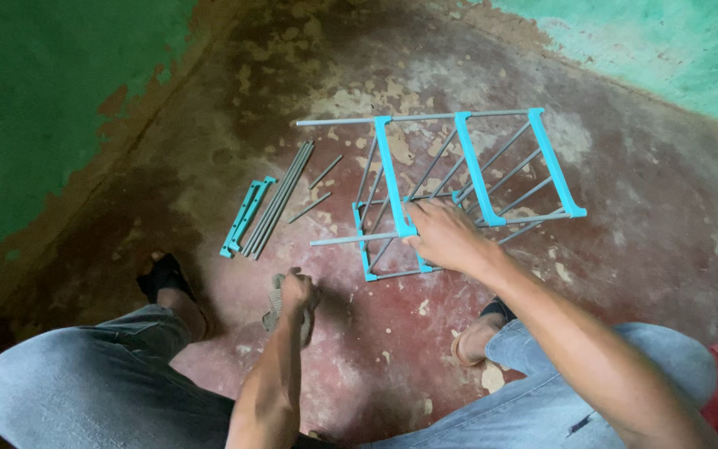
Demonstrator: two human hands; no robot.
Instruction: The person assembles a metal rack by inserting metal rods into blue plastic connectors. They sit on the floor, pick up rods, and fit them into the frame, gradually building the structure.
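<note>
now my right hand [442, 237] grips the half-built rack [459, 187], its rails running away from me. left hand [294, 295] fisted on a grey cloth [277, 306]; loose rods [280, 199] lie ahead of it, nearer that hand.

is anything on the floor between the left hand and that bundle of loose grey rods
Nothing visible does. The left hand, closed on a grey cloth, sits below the loose grey rods, with only bare floor between. The blue-and-grey rack, held by the right hand, stands off to the right.

No packages, labels, signs, screens visible, apparently.
</note>
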